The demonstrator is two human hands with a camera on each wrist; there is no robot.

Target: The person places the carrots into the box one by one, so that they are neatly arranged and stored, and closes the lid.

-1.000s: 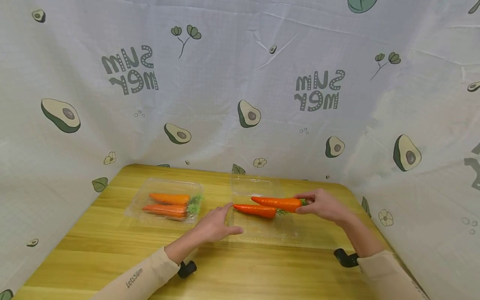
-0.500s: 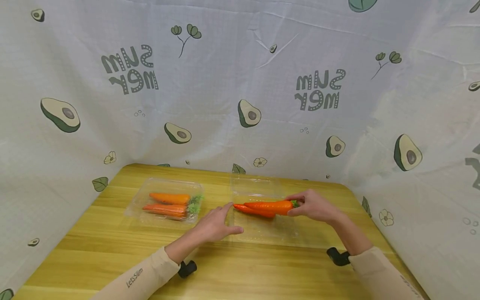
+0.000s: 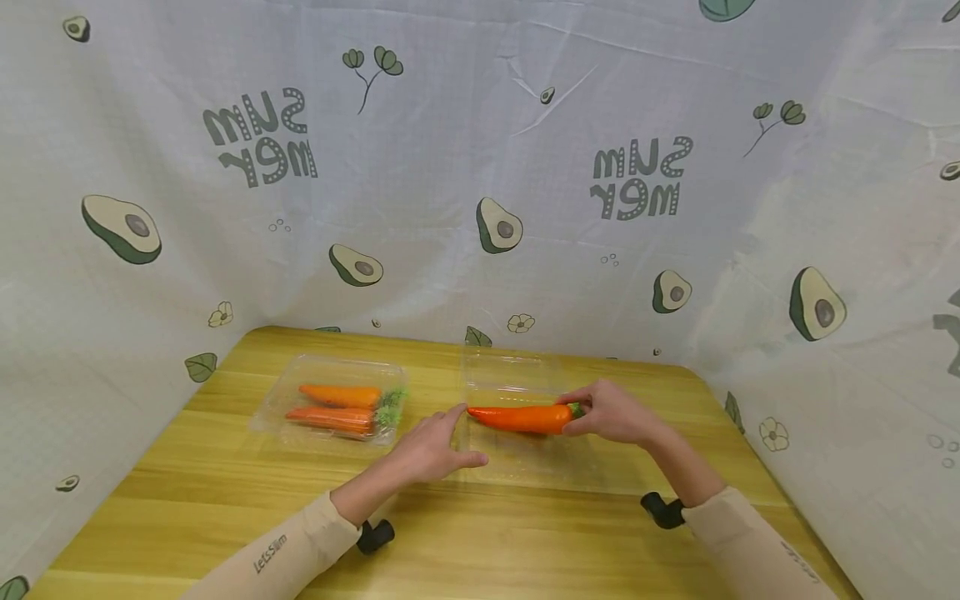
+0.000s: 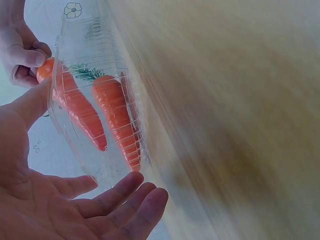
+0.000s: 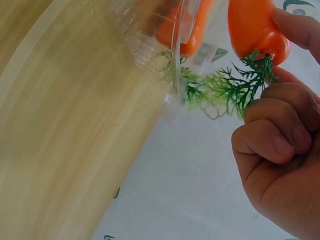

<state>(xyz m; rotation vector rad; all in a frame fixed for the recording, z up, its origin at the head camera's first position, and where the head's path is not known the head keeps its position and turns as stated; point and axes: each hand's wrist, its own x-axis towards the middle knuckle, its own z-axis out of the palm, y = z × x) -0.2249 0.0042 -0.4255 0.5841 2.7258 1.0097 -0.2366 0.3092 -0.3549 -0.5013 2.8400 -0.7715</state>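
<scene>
An orange toy carrot [image 3: 525, 418] with green leaves is pinched at its thick end by my right hand [image 3: 611, 414]. It hangs over the clear plastic box [image 3: 517, 468], whose lid is folded back at the far side. Another carrot [image 4: 117, 112] lies inside that box; from the head view the held one covers most of it. In the left wrist view the held carrot [image 4: 82, 117] slants tip-down behind the box wall. My left hand [image 3: 429, 450] is at the box's left side, fingers and thumb spread, fingertips right at the wall, gripping nothing.
A second clear box [image 3: 300, 375], lid down, stands to the left with orange carrots [image 3: 341, 397] and green tops inside. The wooden table [image 3: 525, 550] ends at a white printed curtain [image 3: 420, 167] behind and at the sides.
My right hand has brought the carrot left and lower, from over the box's right part to a place directly above the other carrot. The left hand has stayed where it was.
</scene>
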